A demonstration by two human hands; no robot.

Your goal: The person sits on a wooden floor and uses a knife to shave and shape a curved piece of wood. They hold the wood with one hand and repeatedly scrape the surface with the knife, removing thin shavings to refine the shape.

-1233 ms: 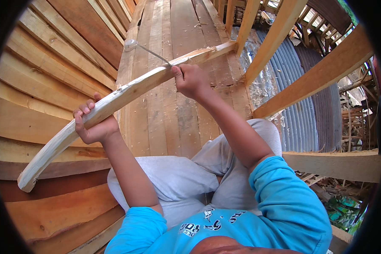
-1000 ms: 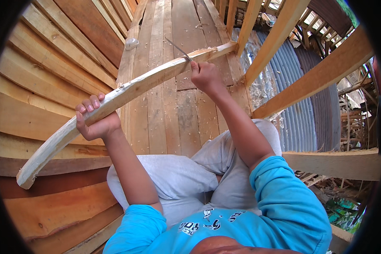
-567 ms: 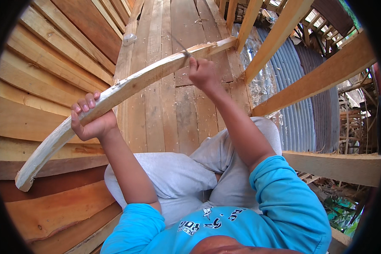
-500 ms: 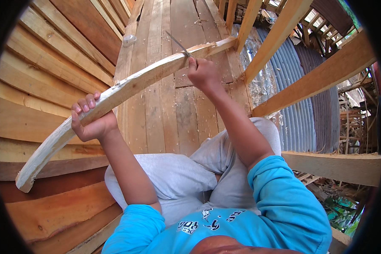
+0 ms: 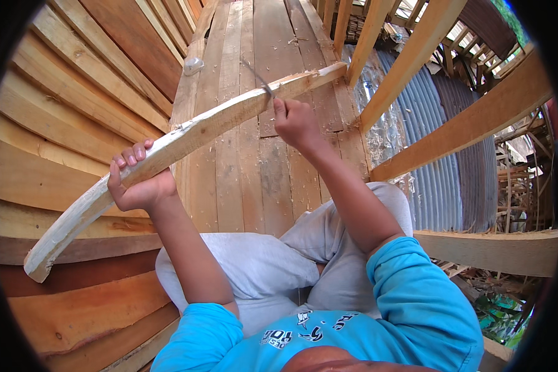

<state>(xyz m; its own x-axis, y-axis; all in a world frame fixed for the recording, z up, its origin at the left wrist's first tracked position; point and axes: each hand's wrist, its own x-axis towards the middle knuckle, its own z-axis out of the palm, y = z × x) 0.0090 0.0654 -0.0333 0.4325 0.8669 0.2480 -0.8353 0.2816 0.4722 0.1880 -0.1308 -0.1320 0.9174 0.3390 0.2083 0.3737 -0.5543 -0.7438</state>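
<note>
Curved timber rib (image 5: 186, 133), pale and freshly cut, spans the view from lower left to upper centre, held clear above the plank floor (image 5: 273, 161). My left hand (image 5: 136, 183) wraps the rib about a third of the way up from its lower end, fingers (image 5: 130, 158) curled over the top edge and closed firmly on the wood. My right hand (image 5: 297, 124) sits just under the rib near its upper end, fingers closed on a thin dark tool (image 5: 260, 77) whose tip meets the rib's upper face; what kind of tool it is I cannot tell. I sit with grey-trousered legs (image 5: 260, 266) folded on the floor, blue sleeve (image 5: 421, 291) at lower right.

Handling, as I judge it: the rib looks stiff and fairly heavy for its thickness, with a rough, dry surface that should not slip but may give splinters along the ragged edge. Its long bow would make it want to roll in the hand, so the grip belongs near the middle of the curve, with a second support toward the far end. Sloping plank walls (image 5: 74, 111) rise at left; slanted beams (image 5: 459, 124) and corrugated sheet (image 5: 428, 161) lie at right. Wood shavings (image 5: 297, 40) scatter the far floor.
</note>
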